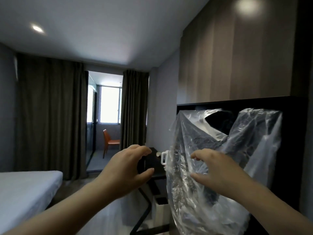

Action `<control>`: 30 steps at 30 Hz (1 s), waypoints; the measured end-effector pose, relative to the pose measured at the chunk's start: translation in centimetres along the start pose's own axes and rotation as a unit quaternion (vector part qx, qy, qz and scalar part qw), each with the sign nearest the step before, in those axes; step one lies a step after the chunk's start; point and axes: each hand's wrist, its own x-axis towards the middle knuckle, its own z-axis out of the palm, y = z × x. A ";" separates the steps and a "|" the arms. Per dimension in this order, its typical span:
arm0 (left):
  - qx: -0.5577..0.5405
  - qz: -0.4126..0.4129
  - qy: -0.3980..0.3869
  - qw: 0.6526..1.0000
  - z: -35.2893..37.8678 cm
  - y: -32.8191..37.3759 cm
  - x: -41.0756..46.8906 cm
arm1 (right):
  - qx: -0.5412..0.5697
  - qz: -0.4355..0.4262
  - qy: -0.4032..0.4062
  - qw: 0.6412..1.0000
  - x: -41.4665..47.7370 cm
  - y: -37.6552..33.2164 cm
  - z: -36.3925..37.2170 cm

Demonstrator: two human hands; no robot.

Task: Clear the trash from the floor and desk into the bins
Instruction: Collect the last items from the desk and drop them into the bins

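Plastic bag (211,167) right of bed (25,189), chair (110,141) behind curtains (50,116)

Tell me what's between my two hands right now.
Head view: the dark desk's corner, a white handle, and the clear plastic bag's left edge.

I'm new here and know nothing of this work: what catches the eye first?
A crumpled clear plastic bag hangs at right, before the dark shelf unit, with the right hand spread in front of it and the left hand open beside it. Far back, an orange chair stands by the bright window.
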 end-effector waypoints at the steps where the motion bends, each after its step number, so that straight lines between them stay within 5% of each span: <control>1: 0.006 -0.005 0.000 1.000 0.9 -1.1 0.7 | 0.004 -0.003 -0.003 1.000 1.4 0.4 1.3; 14: 0.030 -0.066 -0.004 0.997 13.3 -16.8 13.8 | 0.021 -0.043 -0.050 0.998 21.9 7.0 17.1; 30: -0.022 -0.061 -0.041 0.997 25.2 -46.5 28.4 | 0.010 0.021 -0.075 0.997 48.3 4.5 37.4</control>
